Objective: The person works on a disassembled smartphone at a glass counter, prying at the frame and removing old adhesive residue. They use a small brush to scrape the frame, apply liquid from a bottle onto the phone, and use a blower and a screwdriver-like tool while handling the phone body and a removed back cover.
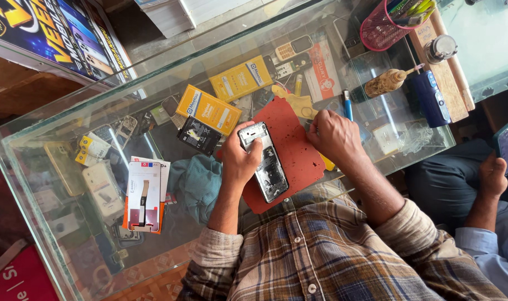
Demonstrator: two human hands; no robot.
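Looking down on the glass counter [59, 184], I count one opened phone [265, 161] lying lengthwise on one red work mat [290, 142]. My left hand [240, 159] rests on the phone's upper left part, fingers curled narrow and the thumb pressed near the top edge; it steadies the phone rather than lifting it. My right hand [335, 134] sits just beside the mat's right edge, fingers closed together; whether it pinches a small tool or part I cannot tell, as the fingertips are hidden.

Counted around the mat: two yellow boxes [209, 108], one nearer the mat and one further up the counter; one black battery [198, 135] touching the nearer box; one teal cloth [195, 181] to the left of my left forearm; one white packet with a strap-shaped part [144, 195] further left, stacked over another white packet and an orange one. Well apart, at the far right end, stand one pink mesh pen holder [379, 28], one brown squeeze bottle [385, 83] lying on its side and one blue device [432, 97].

Another person's hand [491, 175] holds one phone at the right edge, apart from mine.
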